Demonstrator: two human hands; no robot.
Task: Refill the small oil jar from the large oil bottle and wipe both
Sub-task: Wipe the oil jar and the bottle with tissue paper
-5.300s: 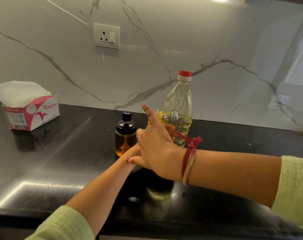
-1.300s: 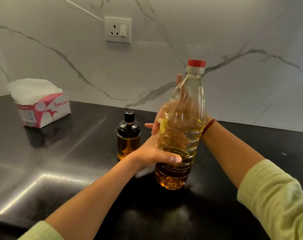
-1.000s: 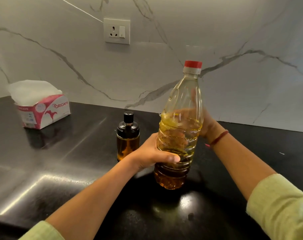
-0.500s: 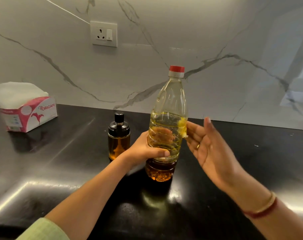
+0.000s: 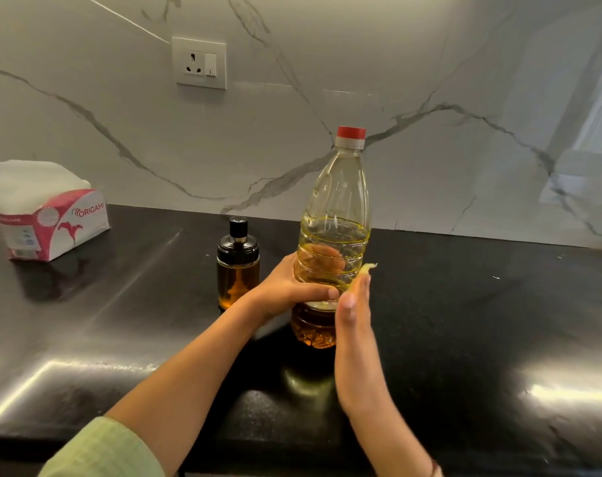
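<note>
The large oil bottle (image 5: pixel 334 201) with a red cap (image 5: pixel 351 132) stands upright on the black counter (image 5: pixel 464 321), about half full of yellow oil. My left hand (image 5: pixel 286 290) grips its lower body from the left. My right hand (image 5: pixel 353 325) lies flat and straight-fingered against the bottle's right side. A small yellowed scrap of tissue (image 5: pixel 366 268) sits at its fingertips against the plastic. The small oil jar (image 5: pixel 237 270), amber glass with a black lid, stands just left of the bottle, untouched.
An open pink and white tissue box (image 5: pixel 52 225) sits at the far left of the counter. A wall socket (image 5: pixel 199 63) is set in the marble backsplash behind. The counter's front edge runs below my forearms.
My right hand came from behind the bottle round to its right side and now lies flat against it lower down. My left hand kept its grip and the bottle stayed put.
</note>
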